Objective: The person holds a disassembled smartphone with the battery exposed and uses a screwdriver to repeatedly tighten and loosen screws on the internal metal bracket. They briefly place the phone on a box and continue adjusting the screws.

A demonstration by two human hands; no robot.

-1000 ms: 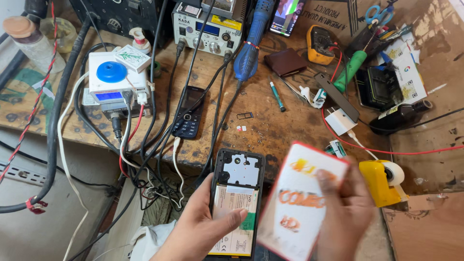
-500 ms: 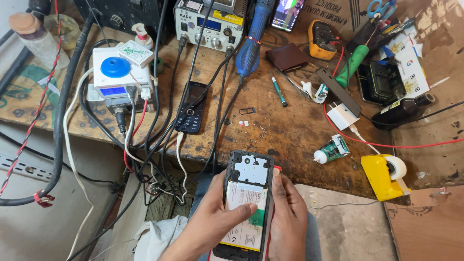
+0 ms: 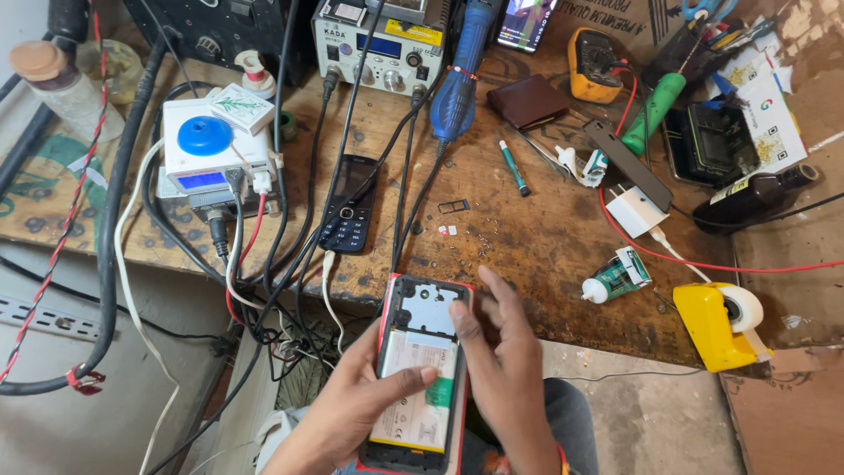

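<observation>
Head view looks down on a scarred wooden workbench (image 3: pixel 545 237) crowded with gear, and at its near edge both hands hold an opened smartphone (image 3: pixel 420 374) with its back cover off, the pale battery and a green strip showing inside a red-edged frame. That phone sits over the person's lap, just in front of the bench edge. Left hand (image 3: pixel 352 413) cradles it from below on the left side, thumb pressed across the battery. Right hand (image 3: pixel 505 369) clasps the right edge, fingers curled against the frame and thumb resting near the upper plate.

At the back stands a grey bench power supply (image 3: pixel 378 48) with a blue display, and left of it a white box with a round blue knob (image 3: pixel 207 145). A clear plastic bottle with a brown cap (image 3: pixel 61 88) stands at the far left; what it holds cannot be told. A dark glass bottle (image 3: pixel 752 198) with a yellow label lies on its side at the right. Near the front right, a yellow tape dispenser (image 3: pixel 716 321) carries a white roll. A small green-and-white tube (image 3: pixel 615 277) lies beside it. A black keypad phone (image 3: pixel 350 207) lies among the cables. A white card with coloured printing (image 3: pixel 769 110) rests at the upper right.
</observation>
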